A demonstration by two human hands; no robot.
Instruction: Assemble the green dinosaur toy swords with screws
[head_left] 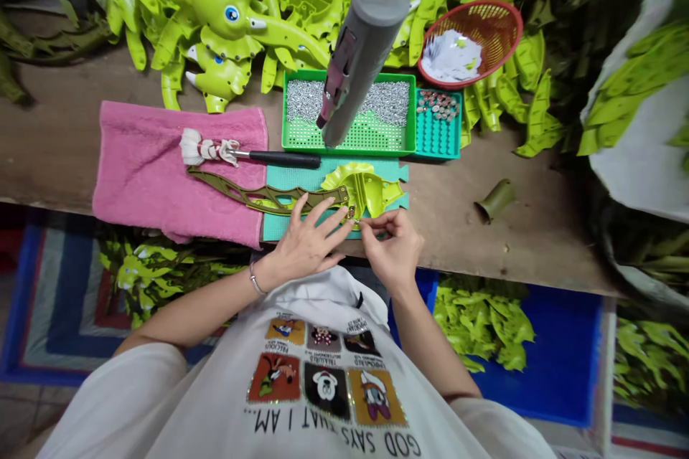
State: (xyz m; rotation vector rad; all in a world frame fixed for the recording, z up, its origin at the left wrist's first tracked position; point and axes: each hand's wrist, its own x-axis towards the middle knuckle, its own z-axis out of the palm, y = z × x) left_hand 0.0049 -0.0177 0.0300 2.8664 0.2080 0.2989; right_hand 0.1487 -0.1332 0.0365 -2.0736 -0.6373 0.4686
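A brown wooden counter [538, 229], with a blue bin [565, 344] below at right, carries one pink towel [156, 158], one teal mat [274, 229], one green basket [349, 138] and one red basket [503, 32]. One lime shell [371, 190] lies on the mat; one olive strip [231, 186] reaches left over the towel. The left hand [309, 240] spreads wide over the strip; the right hand [397, 240] pinches narrowly, contents unclear.

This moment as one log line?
left hand: spread over olive strip | right hand: pinched by yellow-green shell | teal mat: under shell | black-handled tool: lying beyond
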